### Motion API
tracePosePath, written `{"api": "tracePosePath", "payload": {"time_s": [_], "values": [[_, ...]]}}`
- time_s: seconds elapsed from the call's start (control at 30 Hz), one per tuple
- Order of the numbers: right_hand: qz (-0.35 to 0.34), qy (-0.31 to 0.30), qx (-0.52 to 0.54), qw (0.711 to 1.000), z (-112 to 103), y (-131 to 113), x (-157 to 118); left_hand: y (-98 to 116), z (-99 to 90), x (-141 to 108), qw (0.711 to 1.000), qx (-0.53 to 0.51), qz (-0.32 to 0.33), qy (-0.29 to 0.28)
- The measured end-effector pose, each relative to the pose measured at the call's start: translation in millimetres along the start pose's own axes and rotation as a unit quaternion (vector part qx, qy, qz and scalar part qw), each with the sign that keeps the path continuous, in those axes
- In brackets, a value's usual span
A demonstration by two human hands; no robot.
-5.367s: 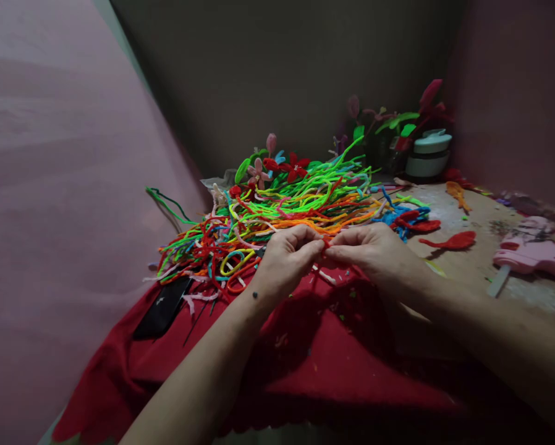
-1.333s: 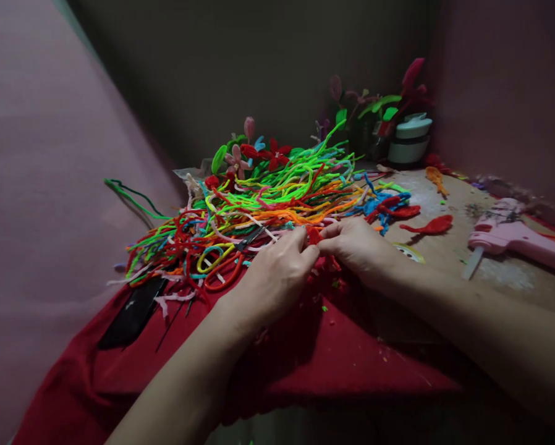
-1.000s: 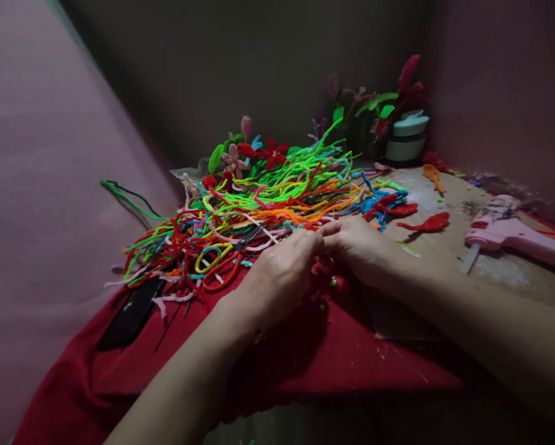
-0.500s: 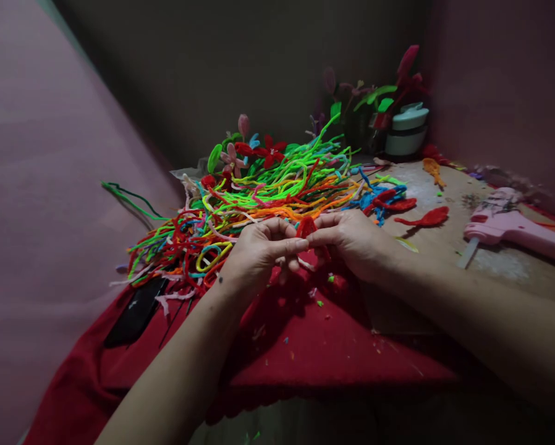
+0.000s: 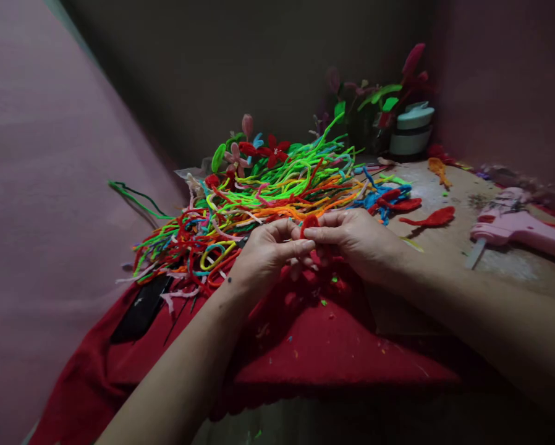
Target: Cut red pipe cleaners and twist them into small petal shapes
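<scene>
Between my two hands is a small bent piece of red pipe cleaner (image 5: 310, 224), its upper loop showing above the fingertips. My left hand (image 5: 277, 248) pinches it from the left with thumb and fingers. From the right, the thumb and forefinger of my right hand (image 5: 347, 233) close on the same piece, and the fingertips of both hands nearly meet. The lower part of the piece is hidden behind my fingers. Just beyond the hands lies a large heap of coloured pipe cleaners (image 5: 287, 179), green, orange, red and blue.
A pink glue gun (image 5: 504, 225) lies on a tan board (image 5: 449, 253) at the right, near red petal shapes (image 5: 432, 218). A black phone (image 5: 138, 312) rests on the red cloth (image 5: 333, 346). Behind stand pipe cleaner flowers (image 5: 274, 151) and a lidded pale container (image 5: 411, 133).
The red piece shows lower and more rounded between my fingertips than before. Both hands keep their pinch, and the whole view has shifted slightly.
</scene>
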State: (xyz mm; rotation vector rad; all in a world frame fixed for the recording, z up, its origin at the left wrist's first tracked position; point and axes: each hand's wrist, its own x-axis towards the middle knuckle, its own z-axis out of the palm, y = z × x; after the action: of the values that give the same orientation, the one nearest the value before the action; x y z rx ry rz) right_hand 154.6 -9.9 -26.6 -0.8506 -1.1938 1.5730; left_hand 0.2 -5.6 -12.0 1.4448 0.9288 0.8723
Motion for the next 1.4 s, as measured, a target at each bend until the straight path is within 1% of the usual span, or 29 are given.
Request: {"api": "tracePosePath", "payload": {"time_s": [0.1, 0.2, 0.27, 0.33, 0.4, 0.5, 0.6, 0.7, 0.83, 0.9, 0.97, 1.03, 1.13, 1.2, 1.27, 1.33, 1.4], "values": [[0.016, 0.038, 0.009, 0.999, 1, -2, 1, -1, 0.6, 1, 0.999, -0.024, -0.003, -0.026], [0.023, 0.061, 0.018, 0.998, 1, -3, 2, -2, 3.5, 2, 0.999, -0.025, 0.007, -0.019], [0.025, 0.069, 0.026, 0.997, 0, -3, 3, -3, 6.3, 3, 1.000, -0.017, 0.021, -0.003], [0.032, 0.078, 0.052, 0.995, -2, -2, 4, -4, 9.4, 3, 0.998, -0.004, 0.051, 0.026], [0.040, 0.080, 0.083, 0.992, -3, -1, 6, -5, 12.3, 2, 0.996, 0.025, 0.067, 0.049], [0.053, 0.073, 0.125, 0.988, -4, -1, 8, -5, 14.9, 0, 0.992, 0.077, 0.069, 0.070], [0.064, 0.060, 0.148, 0.985, -3, -1, 8, -5, 15.2, 0, 0.989, 0.101, 0.072, 0.077], [0.054, 0.060, 0.149, 0.985, -1, 0, 7, -3, 14.1, 0, 0.993, 0.106, 0.033, 0.047], [0.058, 0.062, 0.147, 0.985, 0, 3, 6, 1, 11.2, -1, 0.996, 0.086, -0.024, -0.025], [0.057, 0.059, 0.143, 0.986, -1, 2, 7, 3, 9.1, -2, 0.997, 0.061, -0.026, -0.039], [0.054, 0.056, 0.137, 0.988, -1, 0, 7, 4, 6.8, -2, 0.998, 0.032, -0.015, -0.046], [0.057, 0.065, 0.129, 0.988, -2, -3, 7, 4, 4.8, -2, 0.999, 0.013, -0.005, -0.047], [0.055, 0.091, 0.116, 0.988, -1, -6, 7, 3, 2.3, -2, 1.000, -0.001, 0.000, -0.031], [0.048, 0.093, 0.111, 0.988, -2, -6, 8, 3, 0.8, -1, 1.000, 0.000, 0.002, -0.025], [0.040, 0.082, 0.107, 0.990, -3, -4, 9, 3, -0.8, -1, 1.000, 0.007, 0.008, -0.009], [0.030, 0.058, 0.092, 0.994, -4, -2, 9, 3, -2.7, 0, 0.999, 0.012, 0.017, 0.025], [0.016, 0.041, 0.055, 0.998, -7, 0, 9, 3, -4.6, 1, 0.998, 0.015, 0.020, 0.055]]}}
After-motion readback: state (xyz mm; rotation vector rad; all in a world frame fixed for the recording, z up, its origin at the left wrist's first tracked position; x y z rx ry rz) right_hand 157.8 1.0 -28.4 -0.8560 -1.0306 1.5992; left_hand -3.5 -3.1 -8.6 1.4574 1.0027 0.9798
